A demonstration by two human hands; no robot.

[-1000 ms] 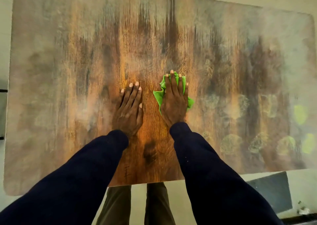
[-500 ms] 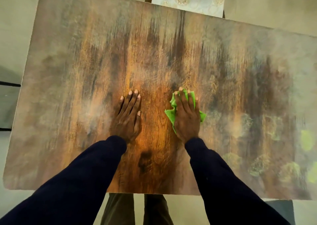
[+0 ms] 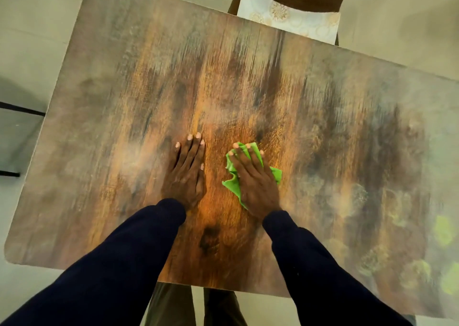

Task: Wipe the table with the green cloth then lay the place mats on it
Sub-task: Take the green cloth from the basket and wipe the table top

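Note:
A wooden table (image 3: 111,127) with a streaked brown top fills the view. My right hand (image 3: 253,179) lies flat on the crumpled green cloth (image 3: 232,188) near the table's middle, fingers straight, pressing it to the wood. Green edges of the cloth show on both sides of that hand. My left hand (image 3: 187,169) rests flat on the bare wood just left of the cloth, fingers straight and together. No place mats can be made out for certain.
A chair with a pale patterned seat cushion (image 3: 290,22) stands at the table's far edge. Faint round greenish patches (image 3: 444,231) show on the table's right part. Pale floor surrounds the table, with a dark bar (image 3: 22,111) at the left.
My right hand has slid the green cloth a little toward the near edge and turned slightly left. The view has shifted so that more of the far chair shows. My left hand stays flat.

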